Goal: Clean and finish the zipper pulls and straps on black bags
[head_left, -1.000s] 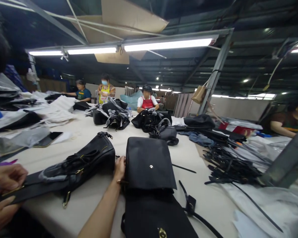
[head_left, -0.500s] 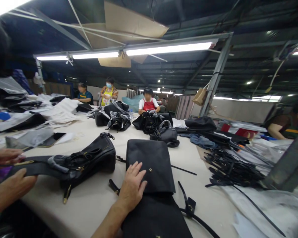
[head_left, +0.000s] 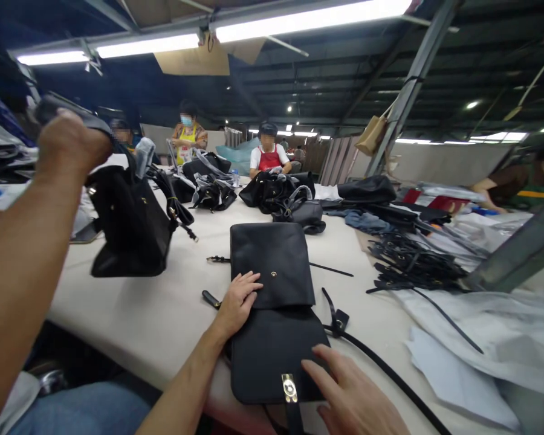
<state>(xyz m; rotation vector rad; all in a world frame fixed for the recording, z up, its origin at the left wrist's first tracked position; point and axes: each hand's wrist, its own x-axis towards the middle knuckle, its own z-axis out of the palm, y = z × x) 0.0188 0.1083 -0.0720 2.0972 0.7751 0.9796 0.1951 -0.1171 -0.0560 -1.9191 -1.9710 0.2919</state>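
My left hand [head_left: 239, 302] lies on the left edge of a black leather bag [head_left: 272, 257], its fingers stretched out over the upper panel below a small gold snap [head_left: 273, 274]. My right hand [head_left: 349, 393] is open at the lower right, fingers spread over the right side of the bag's lower flap [head_left: 272, 350]; whether it touches is hard to tell. A gold clasp [head_left: 289, 388] sits on a strap at the flap's bottom edge. Black straps [head_left: 340, 320] trail out from the bag's right side.
At left, a co-worker's hand [head_left: 70, 145] holds up a finished-looking black bag [head_left: 131, 223]. Several black bags [head_left: 272, 193] are piled at the back, with people beyond. Bundled black straps [head_left: 417, 260], white sheets [head_left: 457, 374] and a metal post [head_left: 517, 235] stand at right.
My right hand has come into view at the lower right. My left hand stays on the bag. The co-worker's black bag has been lifted off the table. The view has tilted down.
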